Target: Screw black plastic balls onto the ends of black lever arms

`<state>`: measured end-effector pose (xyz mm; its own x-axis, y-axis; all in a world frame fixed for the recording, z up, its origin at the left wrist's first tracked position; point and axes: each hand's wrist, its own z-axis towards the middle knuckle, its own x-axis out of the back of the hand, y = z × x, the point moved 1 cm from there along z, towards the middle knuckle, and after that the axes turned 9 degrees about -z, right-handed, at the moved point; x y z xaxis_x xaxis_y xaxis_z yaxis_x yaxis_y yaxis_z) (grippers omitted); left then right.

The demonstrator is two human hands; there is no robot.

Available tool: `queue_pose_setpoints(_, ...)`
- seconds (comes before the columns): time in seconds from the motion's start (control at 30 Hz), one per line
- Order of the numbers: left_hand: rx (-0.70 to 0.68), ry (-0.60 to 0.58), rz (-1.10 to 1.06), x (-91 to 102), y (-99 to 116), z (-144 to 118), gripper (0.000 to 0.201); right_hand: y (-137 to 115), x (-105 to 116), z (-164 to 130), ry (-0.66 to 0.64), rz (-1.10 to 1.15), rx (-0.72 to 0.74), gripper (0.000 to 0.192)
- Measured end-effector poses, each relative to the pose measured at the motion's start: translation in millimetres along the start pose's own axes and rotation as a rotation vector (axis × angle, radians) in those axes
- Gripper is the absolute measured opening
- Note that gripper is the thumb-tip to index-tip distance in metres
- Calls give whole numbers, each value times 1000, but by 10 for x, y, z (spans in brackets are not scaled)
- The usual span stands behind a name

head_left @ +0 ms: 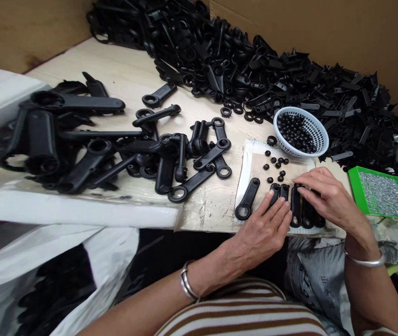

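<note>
Resting flat, fingers spread, left hand (264, 228) presses black handles (285, 192); right hand (327, 196), loosely curled, touches them.

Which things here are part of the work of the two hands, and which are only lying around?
In use:
left hand and right hand on the row of black handles
loose black beads
white basket of beads

Lying about:
big black heap
green tray
white bag

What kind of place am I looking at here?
Probably a small assembly workshop bench: a big heap of identical black plastic handles, a white basket of small black beads, and a green tray of tiny metal parts. Both hands rest on a row of handles.
</note>
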<state>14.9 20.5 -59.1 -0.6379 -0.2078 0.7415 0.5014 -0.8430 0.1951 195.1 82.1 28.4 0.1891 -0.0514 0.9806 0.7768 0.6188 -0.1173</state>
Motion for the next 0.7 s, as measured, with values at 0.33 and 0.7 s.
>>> queue_pose_setpoints(0.33,-4,-36,-20,11,-5,0,29,-55,-130,39,-158,-339,83,22)
queue_pose_setpoints(0.7,-11,-51,-47,30,-17,0,27,-38,-192,53,-23,-135,52,21)
